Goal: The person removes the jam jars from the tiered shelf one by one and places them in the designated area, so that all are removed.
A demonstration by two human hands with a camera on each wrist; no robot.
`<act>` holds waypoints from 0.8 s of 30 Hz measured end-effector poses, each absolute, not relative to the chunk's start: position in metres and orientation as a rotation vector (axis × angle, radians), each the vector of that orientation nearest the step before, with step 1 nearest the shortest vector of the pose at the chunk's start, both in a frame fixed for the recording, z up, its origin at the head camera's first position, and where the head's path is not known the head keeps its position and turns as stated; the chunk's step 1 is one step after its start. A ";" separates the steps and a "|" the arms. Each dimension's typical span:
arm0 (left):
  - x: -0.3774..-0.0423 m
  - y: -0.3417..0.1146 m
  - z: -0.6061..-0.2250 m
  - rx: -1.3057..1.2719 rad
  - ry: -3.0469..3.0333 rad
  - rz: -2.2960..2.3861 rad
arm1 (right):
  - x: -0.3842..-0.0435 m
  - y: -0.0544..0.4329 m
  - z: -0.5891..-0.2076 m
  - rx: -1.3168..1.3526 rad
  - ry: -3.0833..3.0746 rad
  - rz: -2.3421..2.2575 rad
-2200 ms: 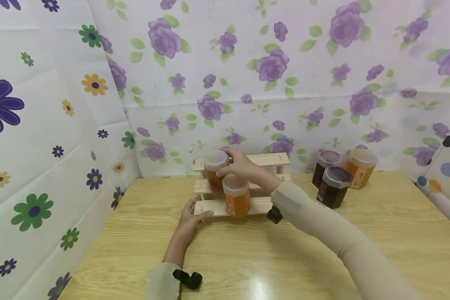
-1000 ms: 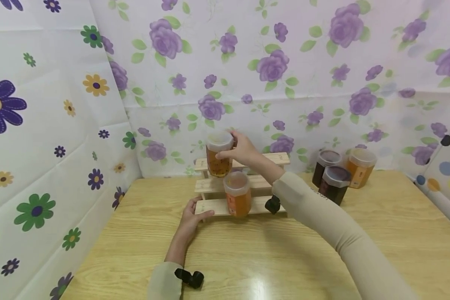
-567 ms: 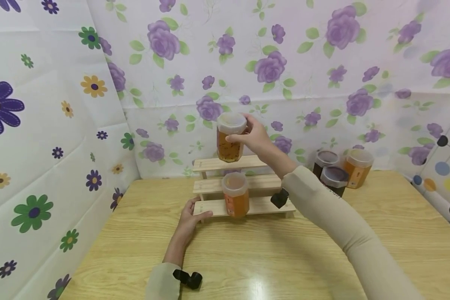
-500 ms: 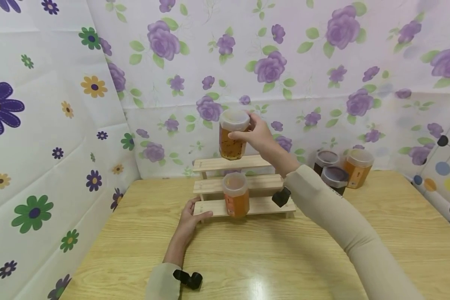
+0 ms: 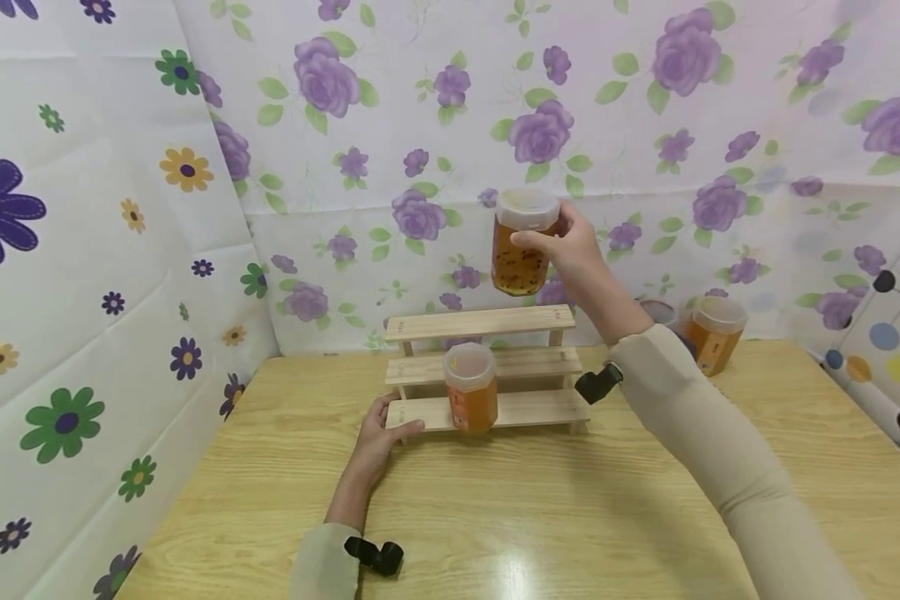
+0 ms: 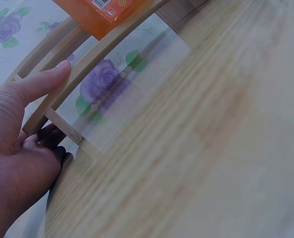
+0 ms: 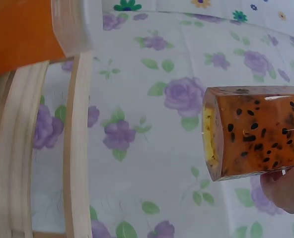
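High above the top step of a three-step wooden rack (image 5: 480, 322), my right hand (image 5: 573, 250) grips a jar of amber jam with dark seeds (image 5: 521, 265). The right wrist view shows this seeded jar (image 7: 258, 131) in the air with a thumb (image 7: 288, 191) against its side. An orange jar with a whitish lid (image 5: 472, 392) stands on the lowest step, left of its middle. My left hand (image 5: 378, 437) holds the left end of that step, thumb on top. In the left wrist view the fingers of the left hand (image 6: 25, 144) curl under the board's end.
At the right back of the table stand another orange jar (image 5: 716, 333) and a dark jar (image 5: 660, 312), the dark one mostly behind my right forearm. Flowered sheets hang behind and at the left. The wood-grain table (image 5: 457, 517) extends in front of the rack.
My right hand has lifted the seeded jar from the rack's left side, carrying it up and to the right. The left hand and the orange jar on the lowest step stay put.
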State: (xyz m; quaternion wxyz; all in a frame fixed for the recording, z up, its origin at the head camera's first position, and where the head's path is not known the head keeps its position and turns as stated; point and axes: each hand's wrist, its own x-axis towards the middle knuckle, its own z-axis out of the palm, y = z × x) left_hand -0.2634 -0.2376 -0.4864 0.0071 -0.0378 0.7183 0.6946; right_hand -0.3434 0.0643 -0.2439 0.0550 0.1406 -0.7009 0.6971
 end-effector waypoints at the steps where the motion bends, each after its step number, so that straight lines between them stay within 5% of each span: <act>1: -0.263 -0.237 -0.486 -0.120 2.249 2.168 | -0.343 0.068 -0.243 0.422 -2.135 2.105; 24: -0.261 -0.236 -0.485 -0.113 2.251 2.155 | -0.322 0.181 -0.242 0.183 -2.304 1.850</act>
